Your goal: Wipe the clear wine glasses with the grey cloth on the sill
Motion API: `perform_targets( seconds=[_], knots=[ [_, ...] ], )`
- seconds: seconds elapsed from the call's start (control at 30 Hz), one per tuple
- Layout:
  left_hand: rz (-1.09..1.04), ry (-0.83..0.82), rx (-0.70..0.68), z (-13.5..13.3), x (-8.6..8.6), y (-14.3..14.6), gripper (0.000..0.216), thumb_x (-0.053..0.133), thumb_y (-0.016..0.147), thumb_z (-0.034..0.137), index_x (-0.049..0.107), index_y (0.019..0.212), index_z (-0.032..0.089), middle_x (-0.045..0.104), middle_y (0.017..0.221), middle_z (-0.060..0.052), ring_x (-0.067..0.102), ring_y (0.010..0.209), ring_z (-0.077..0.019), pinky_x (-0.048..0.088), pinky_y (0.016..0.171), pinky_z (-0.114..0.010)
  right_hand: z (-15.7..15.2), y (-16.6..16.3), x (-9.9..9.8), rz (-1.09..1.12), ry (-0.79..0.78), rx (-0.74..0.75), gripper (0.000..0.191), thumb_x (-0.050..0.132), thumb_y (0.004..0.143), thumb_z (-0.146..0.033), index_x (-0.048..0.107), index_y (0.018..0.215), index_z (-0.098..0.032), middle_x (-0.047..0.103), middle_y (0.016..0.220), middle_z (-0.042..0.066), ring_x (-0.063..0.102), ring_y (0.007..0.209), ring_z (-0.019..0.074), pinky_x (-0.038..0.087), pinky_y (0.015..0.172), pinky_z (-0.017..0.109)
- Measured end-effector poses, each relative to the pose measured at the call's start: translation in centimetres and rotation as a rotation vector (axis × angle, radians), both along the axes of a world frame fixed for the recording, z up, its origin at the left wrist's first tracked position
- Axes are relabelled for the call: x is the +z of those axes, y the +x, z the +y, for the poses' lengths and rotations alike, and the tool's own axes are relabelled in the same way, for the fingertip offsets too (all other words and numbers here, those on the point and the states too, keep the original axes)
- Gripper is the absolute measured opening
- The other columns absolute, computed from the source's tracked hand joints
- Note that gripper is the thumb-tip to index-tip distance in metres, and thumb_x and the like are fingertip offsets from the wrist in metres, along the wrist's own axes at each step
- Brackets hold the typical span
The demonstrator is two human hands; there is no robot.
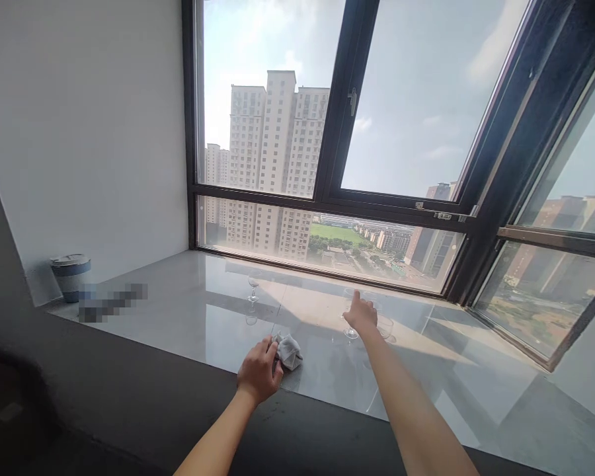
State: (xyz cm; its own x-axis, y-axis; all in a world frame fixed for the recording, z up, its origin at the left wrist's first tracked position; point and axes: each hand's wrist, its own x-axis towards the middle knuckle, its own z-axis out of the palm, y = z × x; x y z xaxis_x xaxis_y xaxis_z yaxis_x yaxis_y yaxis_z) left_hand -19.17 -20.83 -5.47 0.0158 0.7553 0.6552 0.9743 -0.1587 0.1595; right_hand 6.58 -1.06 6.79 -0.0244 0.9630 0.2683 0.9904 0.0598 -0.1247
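Observation:
My left hand [260,370] is at the sill's front edge, its fingers closed on a crumpled white cloth [289,352]. Farther back on the right, my right hand [363,313] has its fingers curled at the upper part of a clear stemmed glass [350,333]. The foot of that glass shows below the hand, on or very near the glossy surface; its bowl is mostly hidden. Just right of the hand is a faint clear round outline [385,328], perhaps another glass. A second stemmed glass [252,289] stands upright toward the back left.
The glossy tiled sill [168,311] reflects the window light. A blue and white lidded tub [71,277] stands at the left by the wall, beside a blurred-out patch. Dark window frames [322,198] border the back, and a window panel [540,297] angles inward at right.

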Motion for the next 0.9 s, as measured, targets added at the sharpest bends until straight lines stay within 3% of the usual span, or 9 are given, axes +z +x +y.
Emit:
perform_targets(
  seconds=[0.3, 0.63, 0.8, 0.9],
  knots=[
    [-0.002, -0.028, 0.003, -0.1, 0.1, 0.0, 0.037, 0.048, 0.083, 0.027, 0.056, 0.119, 0.02, 0.056, 0.128, -0.013, 0.058, 0.108, -0.029, 0.05, 0.088, -0.041, 1.1, -0.4, 0.4, -0.072, -0.052, 0.028, 0.069, 0.059, 0.079, -0.021, 0.029, 0.141, -0.017, 0.052, 0.118, 0.017, 0.055, 0.108, 0.0287, 0.04, 0.082, 0.037],
    [-0.011, -0.036, -0.013, -0.3, 0.4, 0.1, 0.036, 0.048, 0.082, 0.026, 0.057, 0.116, 0.019, 0.057, 0.126, -0.014, 0.058, 0.107, -0.0286, 0.05, 0.089, -0.041, 0.9, -0.2, 0.7, -0.163, -0.007, 0.092, 0.062, 0.059, 0.079, -0.016, 0.037, 0.137, -0.018, 0.056, 0.118, 0.016, 0.046, 0.118, 0.0302, 0.036, 0.09, 0.04],
    [-0.013, -0.036, -0.017, -0.2, 0.4, 0.1, 0.035, 0.048, 0.082, 0.026, 0.056, 0.116, 0.019, 0.057, 0.125, -0.014, 0.058, 0.107, -0.0287, 0.049, 0.089, -0.041, -0.7, -1.2, 2.1, -0.165, 0.07, 0.126, 0.061, 0.06, 0.079, -0.021, 0.04, 0.136, -0.016, 0.052, 0.129, 0.018, 0.043, 0.122, 0.0315, 0.034, 0.095, 0.042],
    [-0.013, -0.026, -0.019, -0.3, 0.4, 0.2, 0.035, 0.049, 0.082, 0.025, 0.057, 0.116, 0.019, 0.058, 0.124, -0.014, 0.058, 0.107, -0.0282, 0.05, 0.089, -0.04, -3.8, -3.6, 3.5, -0.107, 0.147, 0.265, 0.046, 0.052, 0.088, -0.026, 0.045, 0.132, -0.018, 0.054, 0.128, 0.014, 0.048, 0.119, 0.026, 0.037, 0.094, 0.037]
  ],
)
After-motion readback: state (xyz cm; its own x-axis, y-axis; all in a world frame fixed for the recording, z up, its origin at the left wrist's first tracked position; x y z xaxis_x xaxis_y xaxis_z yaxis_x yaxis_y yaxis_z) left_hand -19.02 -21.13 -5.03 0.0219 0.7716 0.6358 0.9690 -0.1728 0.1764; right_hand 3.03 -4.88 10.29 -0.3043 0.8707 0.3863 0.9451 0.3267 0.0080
